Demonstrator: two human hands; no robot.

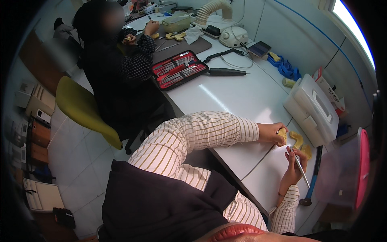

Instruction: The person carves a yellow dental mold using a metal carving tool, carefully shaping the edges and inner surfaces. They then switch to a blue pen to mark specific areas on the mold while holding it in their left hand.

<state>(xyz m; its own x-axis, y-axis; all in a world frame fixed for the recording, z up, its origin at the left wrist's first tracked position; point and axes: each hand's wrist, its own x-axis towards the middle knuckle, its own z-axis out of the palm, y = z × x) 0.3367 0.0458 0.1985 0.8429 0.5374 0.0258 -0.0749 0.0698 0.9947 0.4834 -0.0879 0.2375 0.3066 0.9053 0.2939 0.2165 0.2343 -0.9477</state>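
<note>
My left hand (271, 133) is closed around a yellow dental cast (283, 135) just above the white table at the right. My right hand (293, 168) grips a slim metal carving instrument (305, 176) like a pen, its upper end near the cast; whether they touch I cannot tell. Beside the held cast lie a yellow horseshoe-shaped dental model (297, 140) and another yellow piece (307, 151), partly hidden by my right hand. A hammer (308, 200) with a dark and blue handle lies to the right of my right hand.
A white lidded case (311, 111) and a clear bin with a pink lid (364, 169) border the work spot. Farther off are a red-lined tool case (180, 71), a black handpiece (227, 72) and blue trays (288, 69). A person (105, 72) works at the left, near a green chair (82, 108).
</note>
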